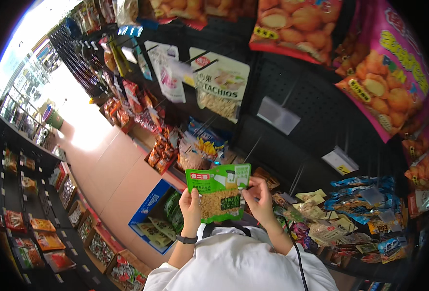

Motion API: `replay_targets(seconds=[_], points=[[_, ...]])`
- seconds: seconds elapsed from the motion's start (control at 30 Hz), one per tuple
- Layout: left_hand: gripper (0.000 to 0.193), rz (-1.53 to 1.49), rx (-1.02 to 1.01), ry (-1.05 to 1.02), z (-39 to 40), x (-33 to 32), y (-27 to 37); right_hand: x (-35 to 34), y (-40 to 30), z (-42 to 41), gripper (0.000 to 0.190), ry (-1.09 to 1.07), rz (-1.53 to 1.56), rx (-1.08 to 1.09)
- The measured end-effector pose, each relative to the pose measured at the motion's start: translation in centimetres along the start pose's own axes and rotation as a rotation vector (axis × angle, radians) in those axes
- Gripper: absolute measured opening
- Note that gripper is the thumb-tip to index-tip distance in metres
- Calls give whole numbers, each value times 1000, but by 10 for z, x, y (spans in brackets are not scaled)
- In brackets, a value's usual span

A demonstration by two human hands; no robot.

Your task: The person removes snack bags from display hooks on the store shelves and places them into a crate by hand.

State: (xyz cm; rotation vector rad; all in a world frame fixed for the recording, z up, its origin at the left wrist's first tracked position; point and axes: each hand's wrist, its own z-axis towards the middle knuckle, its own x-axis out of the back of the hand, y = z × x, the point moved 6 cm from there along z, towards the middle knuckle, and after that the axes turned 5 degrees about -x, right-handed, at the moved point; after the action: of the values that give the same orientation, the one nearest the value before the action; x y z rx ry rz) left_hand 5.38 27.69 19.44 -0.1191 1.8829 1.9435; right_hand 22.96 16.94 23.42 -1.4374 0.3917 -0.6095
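A green snack pouch with a window of pale, nut-like pieces is held upright in front of my chest. My left hand grips its left edge, thumb on the front. At the pouch's right edge is my right hand, thumb and index finger bent close together by a small dark thing; whether they pinch the pouch or that thing is unclear. Below and to the left, a blue box on the floor holds green and pale packets. Ahead, a pistachio pouch hangs on the black pegboard rack.
Hooks with clear tag holders jut from the rack. Large pink snack bags hang at the right, above blue packets. A tiled aisle runs left, past another shelf with low cartons. A black cable crosses my right sleeve.
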Motion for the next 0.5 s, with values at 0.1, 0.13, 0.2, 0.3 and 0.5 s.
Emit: replay_targets(seconds=[0.1,0.13,0.2,0.3,0.5], points=[[20,1,41,-109,5,-29,-4,24,5,-1,23,143,82,-19],[20,-3,28,-124,7,-39,-3,32,8,-1,17,142,73,-38],[19,-88,33,-169,13,-57,3,39,5,6,12,149,71,-43],[19,-69,-15,-241,31,-81,14,55,-22,17,8,259,93,52],[19,-109,-75,-306,64,-116,45,69,-67,43,6,268,53,206]])
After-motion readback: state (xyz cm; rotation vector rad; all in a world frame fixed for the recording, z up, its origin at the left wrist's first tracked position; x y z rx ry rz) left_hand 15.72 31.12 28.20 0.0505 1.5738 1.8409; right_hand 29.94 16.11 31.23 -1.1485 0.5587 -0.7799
